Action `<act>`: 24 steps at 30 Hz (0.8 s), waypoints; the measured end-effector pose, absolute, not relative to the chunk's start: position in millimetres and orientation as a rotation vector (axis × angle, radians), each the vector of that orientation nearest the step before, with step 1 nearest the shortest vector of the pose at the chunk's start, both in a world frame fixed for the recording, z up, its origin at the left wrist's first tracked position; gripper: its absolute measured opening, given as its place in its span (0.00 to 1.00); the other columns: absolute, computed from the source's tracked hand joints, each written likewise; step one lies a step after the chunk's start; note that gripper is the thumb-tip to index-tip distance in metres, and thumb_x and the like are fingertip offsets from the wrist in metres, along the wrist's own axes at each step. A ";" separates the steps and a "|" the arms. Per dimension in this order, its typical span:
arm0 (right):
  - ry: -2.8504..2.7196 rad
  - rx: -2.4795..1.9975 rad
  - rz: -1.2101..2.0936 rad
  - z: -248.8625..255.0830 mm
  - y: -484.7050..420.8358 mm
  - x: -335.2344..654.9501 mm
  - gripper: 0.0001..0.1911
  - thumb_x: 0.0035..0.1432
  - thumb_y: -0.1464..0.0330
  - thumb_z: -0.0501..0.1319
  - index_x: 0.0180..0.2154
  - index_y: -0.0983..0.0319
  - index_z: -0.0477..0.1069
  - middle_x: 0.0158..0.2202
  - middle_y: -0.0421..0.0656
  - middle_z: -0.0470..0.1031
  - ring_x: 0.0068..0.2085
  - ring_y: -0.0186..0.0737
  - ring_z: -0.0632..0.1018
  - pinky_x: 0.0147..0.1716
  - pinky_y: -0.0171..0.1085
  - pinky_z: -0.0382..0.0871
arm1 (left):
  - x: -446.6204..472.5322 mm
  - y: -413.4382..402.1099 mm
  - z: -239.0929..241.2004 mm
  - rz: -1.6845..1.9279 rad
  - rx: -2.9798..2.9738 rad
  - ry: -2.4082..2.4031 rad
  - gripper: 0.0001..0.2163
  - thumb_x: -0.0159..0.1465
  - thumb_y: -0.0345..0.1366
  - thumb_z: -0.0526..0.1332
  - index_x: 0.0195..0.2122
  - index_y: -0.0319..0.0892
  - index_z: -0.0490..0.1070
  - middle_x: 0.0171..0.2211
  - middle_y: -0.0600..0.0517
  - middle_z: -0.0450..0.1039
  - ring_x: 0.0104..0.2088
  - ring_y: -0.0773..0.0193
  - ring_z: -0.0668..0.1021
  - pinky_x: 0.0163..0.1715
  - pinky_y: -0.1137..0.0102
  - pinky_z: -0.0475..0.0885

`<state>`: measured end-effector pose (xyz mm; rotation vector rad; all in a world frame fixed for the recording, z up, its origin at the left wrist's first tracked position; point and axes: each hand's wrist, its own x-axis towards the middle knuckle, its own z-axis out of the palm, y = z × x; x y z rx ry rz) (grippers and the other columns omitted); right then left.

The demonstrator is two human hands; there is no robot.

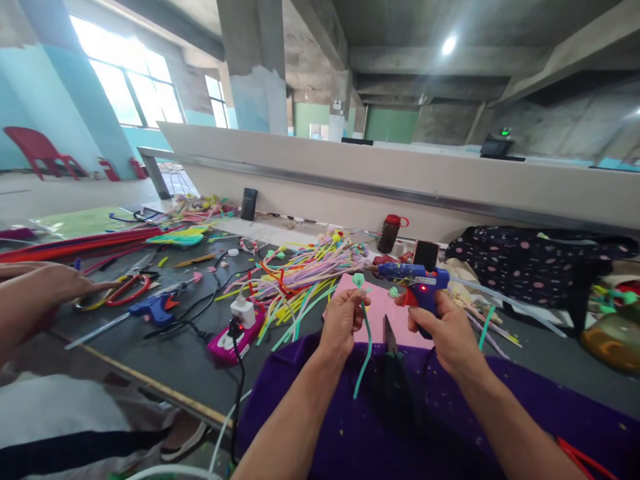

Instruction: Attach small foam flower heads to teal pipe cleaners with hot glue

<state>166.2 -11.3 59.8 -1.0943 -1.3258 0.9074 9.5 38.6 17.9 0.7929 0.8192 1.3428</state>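
My left hand point(345, 321) pinches a green pipe cleaner stem point(369, 347) that hangs down below the fingers, with a small pale green flower head point(359, 281) at its top. In my right hand point(450, 330) is a blue hot glue gun point(417, 275), its red light lit and its nozzle pointing left toward the flower. A clear glue stick point(505, 305) sticks out of its back. Between my hands, black-handled pliers point(391, 335) lie over a pink sheet point(345, 290) and purple cloth point(295, 380). A loose green piece point(393, 292) rests on the sheet.
Many coloured pipe cleaners point(305, 267) lie heaped ahead. To the left are a pink power strip point(237, 337), a second glue gun point(155, 308), scissors point(131, 287) and another person's hand point(65, 283). A dark bottle point(389, 233) and patterned dark cloth point(530, 267) are at the back right.
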 end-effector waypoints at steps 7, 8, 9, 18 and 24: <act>-1.344 -1.098 0.916 58.3 -12.9 161.6 0.11 0.46 0.72 0.58 0.36 0.63 0.68 0.24 0.40 0.71 0.22 0.32 0.68 0.21 0.31 0.59 | 8.9 41.0 17.1 1.407 0.816 0.843 0.10 0.47 0.39 0.63 0.19 0.37 0.65 0.12 0.58 0.62 0.09 0.78 0.58 0.09 0.78 0.50; -1.346 -1.094 0.918 57.9 -13.1 161.4 0.10 0.46 0.71 0.59 0.35 0.63 0.68 0.23 0.39 0.71 0.22 0.31 0.67 0.20 0.30 0.58 | 8.5 40.3 17.9 1.418 0.819 0.850 0.10 0.47 0.38 0.62 0.19 0.38 0.65 0.12 0.58 0.62 0.08 0.78 0.59 0.08 0.78 0.50; -1.344 -1.083 0.920 57.7 -13.2 161.2 0.10 0.47 0.70 0.59 0.35 0.63 0.68 0.22 0.38 0.70 0.21 0.31 0.66 0.20 0.30 0.58 | 8.0 39.3 19.1 1.429 0.823 0.853 0.09 0.47 0.38 0.62 0.19 0.38 0.65 0.12 0.58 0.62 0.08 0.77 0.59 0.08 0.78 0.50; -1.235 -0.889 1.079 66.4 -23.6 160.5 0.08 0.49 0.67 0.60 0.34 0.62 0.70 0.28 0.42 0.72 0.25 0.32 0.70 0.24 0.32 0.64 | 2.8 35.9 25.8 1.391 0.766 0.733 0.10 0.47 0.38 0.63 0.18 0.38 0.64 0.07 0.61 0.54 0.07 0.79 0.55 0.08 0.79 0.47; -1.364 -0.861 1.190 69.5 -30.2 164.0 0.13 0.51 0.65 0.58 0.39 0.64 0.71 0.27 0.45 0.74 0.23 0.35 0.70 0.23 0.34 0.62 | 0.8 39.0 24.3 1.288 0.731 0.724 0.11 0.47 0.40 0.62 0.18 0.37 0.64 0.08 0.62 0.52 0.08 0.80 0.52 0.08 0.79 0.45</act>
